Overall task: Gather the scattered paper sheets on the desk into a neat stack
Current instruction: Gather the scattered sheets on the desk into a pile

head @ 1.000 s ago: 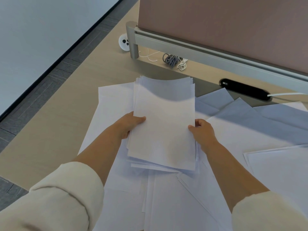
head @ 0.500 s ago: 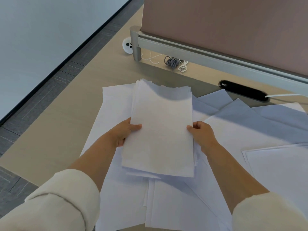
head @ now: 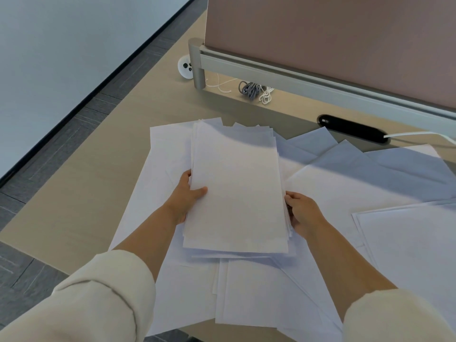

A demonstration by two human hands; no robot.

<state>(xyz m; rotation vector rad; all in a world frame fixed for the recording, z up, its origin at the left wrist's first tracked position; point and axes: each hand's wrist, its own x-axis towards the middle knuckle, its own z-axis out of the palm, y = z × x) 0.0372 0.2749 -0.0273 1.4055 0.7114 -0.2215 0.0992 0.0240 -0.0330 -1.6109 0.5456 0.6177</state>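
Between the two hands, a stack of white paper sheets [head: 237, 193] is held by its long sides just above the counter [head: 81, 193]. On the stack's left side the left hand [head: 187, 198] grips with its thumb lying on the top sheet and its fingers out of sight beneath. At the right side the right hand [head: 302, 213] curls closed over the paper's edge. The far edges of the stack are uneven, with several corners poking out of line. Beneath and around it, loose sheets [head: 345, 183] lie spread and overlapping on the pale wooden surface, some reaching the near edge. Cream sleeves [head: 98, 299] cover both forearms near the camera. Further back stand a pink partition panel [head: 333, 40] on a grey rail, a coiled grey cable [head: 250, 89] and a black cable slot [head: 352, 128].
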